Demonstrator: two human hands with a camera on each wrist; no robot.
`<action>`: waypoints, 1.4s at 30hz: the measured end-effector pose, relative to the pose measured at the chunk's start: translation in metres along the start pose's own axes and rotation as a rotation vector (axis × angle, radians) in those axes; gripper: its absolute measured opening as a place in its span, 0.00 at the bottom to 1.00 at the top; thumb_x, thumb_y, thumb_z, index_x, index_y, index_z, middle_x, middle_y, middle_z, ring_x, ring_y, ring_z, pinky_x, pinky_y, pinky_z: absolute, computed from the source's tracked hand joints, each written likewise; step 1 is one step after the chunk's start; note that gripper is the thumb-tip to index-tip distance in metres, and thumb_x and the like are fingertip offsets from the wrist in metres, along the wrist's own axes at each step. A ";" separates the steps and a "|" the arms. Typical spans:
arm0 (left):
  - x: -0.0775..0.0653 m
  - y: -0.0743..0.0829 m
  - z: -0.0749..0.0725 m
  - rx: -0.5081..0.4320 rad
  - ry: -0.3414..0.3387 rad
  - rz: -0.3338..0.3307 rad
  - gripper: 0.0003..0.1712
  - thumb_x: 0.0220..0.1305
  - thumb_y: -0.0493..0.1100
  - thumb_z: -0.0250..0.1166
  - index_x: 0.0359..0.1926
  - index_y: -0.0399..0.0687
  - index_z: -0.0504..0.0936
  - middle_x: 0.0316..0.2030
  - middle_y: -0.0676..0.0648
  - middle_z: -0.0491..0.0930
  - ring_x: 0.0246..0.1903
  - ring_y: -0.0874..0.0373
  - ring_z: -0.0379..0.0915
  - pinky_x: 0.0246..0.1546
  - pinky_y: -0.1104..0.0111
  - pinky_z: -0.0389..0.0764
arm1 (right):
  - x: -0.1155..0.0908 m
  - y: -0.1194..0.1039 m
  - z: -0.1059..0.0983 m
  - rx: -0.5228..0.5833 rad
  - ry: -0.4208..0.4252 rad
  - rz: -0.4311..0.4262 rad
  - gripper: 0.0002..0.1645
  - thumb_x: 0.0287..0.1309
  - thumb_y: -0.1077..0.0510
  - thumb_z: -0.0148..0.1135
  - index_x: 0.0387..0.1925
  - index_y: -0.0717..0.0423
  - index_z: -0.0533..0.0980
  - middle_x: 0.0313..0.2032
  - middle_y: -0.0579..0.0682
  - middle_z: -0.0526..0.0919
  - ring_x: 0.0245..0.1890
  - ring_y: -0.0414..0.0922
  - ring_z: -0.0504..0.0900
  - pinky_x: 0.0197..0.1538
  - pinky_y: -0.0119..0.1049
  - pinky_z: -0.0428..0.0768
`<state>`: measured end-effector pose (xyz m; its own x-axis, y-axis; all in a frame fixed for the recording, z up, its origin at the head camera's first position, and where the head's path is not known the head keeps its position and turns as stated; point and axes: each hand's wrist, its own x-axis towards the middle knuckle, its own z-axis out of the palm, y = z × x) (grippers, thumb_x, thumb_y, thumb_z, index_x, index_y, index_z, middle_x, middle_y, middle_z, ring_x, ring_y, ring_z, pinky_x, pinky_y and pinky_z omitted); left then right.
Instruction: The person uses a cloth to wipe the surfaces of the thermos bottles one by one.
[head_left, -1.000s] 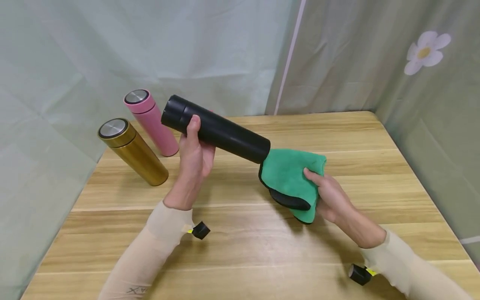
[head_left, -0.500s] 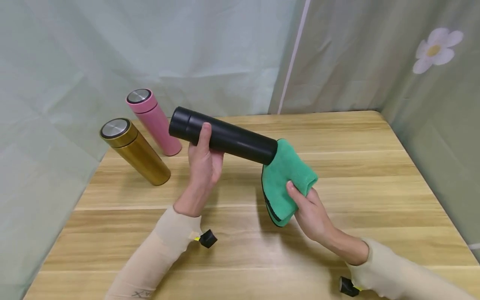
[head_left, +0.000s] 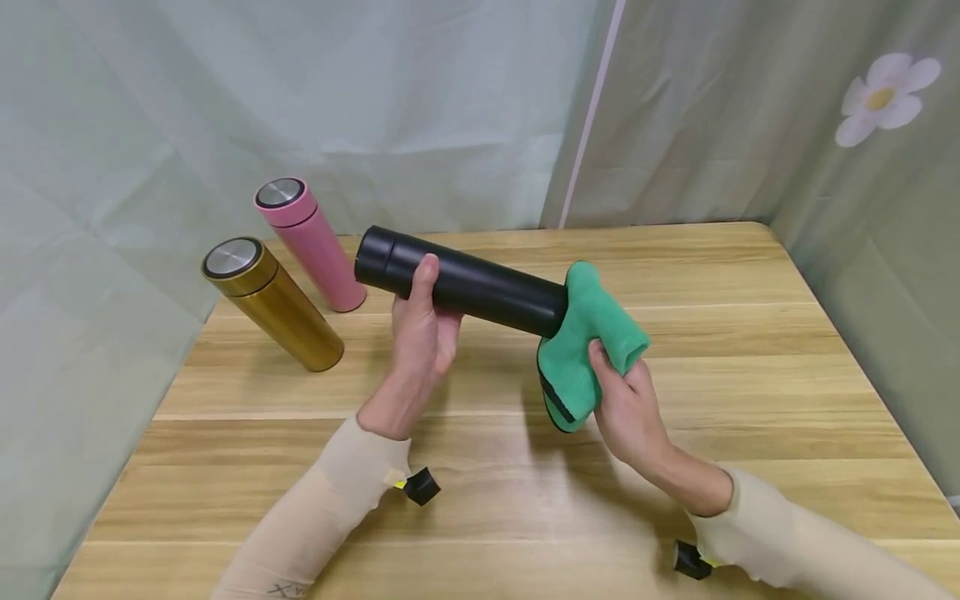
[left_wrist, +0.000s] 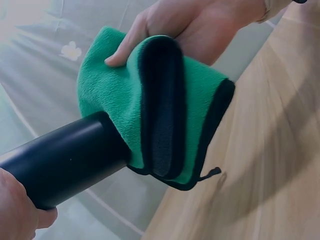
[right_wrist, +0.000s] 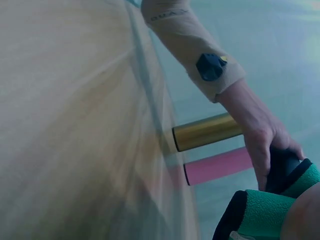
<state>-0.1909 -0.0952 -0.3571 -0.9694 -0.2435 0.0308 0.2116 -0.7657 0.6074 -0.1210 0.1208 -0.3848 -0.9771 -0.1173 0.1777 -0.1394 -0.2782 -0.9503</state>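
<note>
My left hand (head_left: 426, 333) grips a black thermos bottle (head_left: 480, 287) near its lid end, thumb laid along the near side. The bottle is held above the table, tilted so its base points right and slightly down. In my right hand (head_left: 630, 408) is a folded green cloth (head_left: 581, 350) with black edging, pinched between thumb and fingers. The cloth covers the bottle's base end. The left wrist view shows the cloth (left_wrist: 112, 80) bunched against the end of the bottle (left_wrist: 75, 155), its dark lining and a small hanging loop visible.
A gold thermos (head_left: 281, 312) and a pink thermos (head_left: 318, 250) stand upright at the table's back left. The wooden table (head_left: 480, 500) has a curtain (head_left: 420, 108) behind it and along its sides. A small black wrist camera (head_left: 422, 486) hangs from the left sleeve.
Both hands and the black bottle have shifted right and slightly down in the head view. The cloth, earlier spread beside the base, is now folded up over that end.
</note>
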 end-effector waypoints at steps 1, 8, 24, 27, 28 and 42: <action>-0.001 -0.001 0.000 -0.003 0.006 -0.005 0.13 0.73 0.38 0.60 0.54 0.48 0.69 0.46 0.48 0.71 0.48 0.52 0.73 0.53 0.59 0.81 | 0.001 -0.001 0.000 0.003 0.014 0.000 0.18 0.81 0.51 0.48 0.59 0.60 0.72 0.48 0.52 0.81 0.47 0.44 0.83 0.51 0.37 0.84; -0.004 -0.007 0.003 -0.016 0.033 -0.024 0.13 0.72 0.39 0.61 0.54 0.49 0.70 0.45 0.48 0.71 0.48 0.52 0.73 0.51 0.60 0.81 | 0.015 -0.007 -0.001 0.023 0.039 0.017 0.22 0.81 0.48 0.48 0.61 0.59 0.71 0.51 0.53 0.78 0.42 0.42 0.81 0.45 0.34 0.84; -0.007 -0.009 0.010 -0.034 0.023 0.003 0.16 0.71 0.39 0.62 0.57 0.50 0.70 0.46 0.48 0.71 0.49 0.52 0.72 0.57 0.60 0.78 | 0.052 -0.007 -0.014 0.185 -0.038 0.275 0.26 0.82 0.45 0.45 0.71 0.51 0.69 0.63 0.52 0.77 0.57 0.47 0.80 0.53 0.39 0.84; -0.008 -0.009 0.011 -0.032 0.014 0.016 0.17 0.71 0.39 0.62 0.57 0.50 0.69 0.46 0.49 0.71 0.49 0.53 0.72 0.58 0.60 0.77 | 0.055 -0.003 -0.017 0.221 -0.039 0.377 0.23 0.81 0.44 0.45 0.66 0.50 0.70 0.57 0.50 0.79 0.54 0.46 0.82 0.55 0.43 0.83; -0.009 -0.009 0.012 -0.031 0.011 0.020 0.17 0.71 0.39 0.62 0.57 0.50 0.69 0.47 0.49 0.71 0.49 0.53 0.72 0.59 0.60 0.77 | 0.055 -0.002 -0.017 0.229 -0.036 0.400 0.21 0.81 0.44 0.46 0.64 0.50 0.70 0.55 0.49 0.80 0.53 0.46 0.81 0.56 0.43 0.82; -0.006 -0.004 0.019 -0.064 0.048 0.013 0.20 0.74 0.43 0.64 0.60 0.54 0.66 0.47 0.49 0.71 0.50 0.53 0.72 0.61 0.59 0.76 | 0.036 0.008 -0.006 0.261 -0.056 0.420 0.18 0.83 0.50 0.45 0.64 0.53 0.66 0.59 0.48 0.74 0.58 0.44 0.77 0.61 0.38 0.78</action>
<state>-0.1887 -0.0797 -0.3446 -0.9597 -0.2810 -0.0010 0.2331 -0.7981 0.5556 -0.1583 0.1205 -0.3873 -0.9290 -0.3198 -0.1864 0.3163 -0.4244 -0.8484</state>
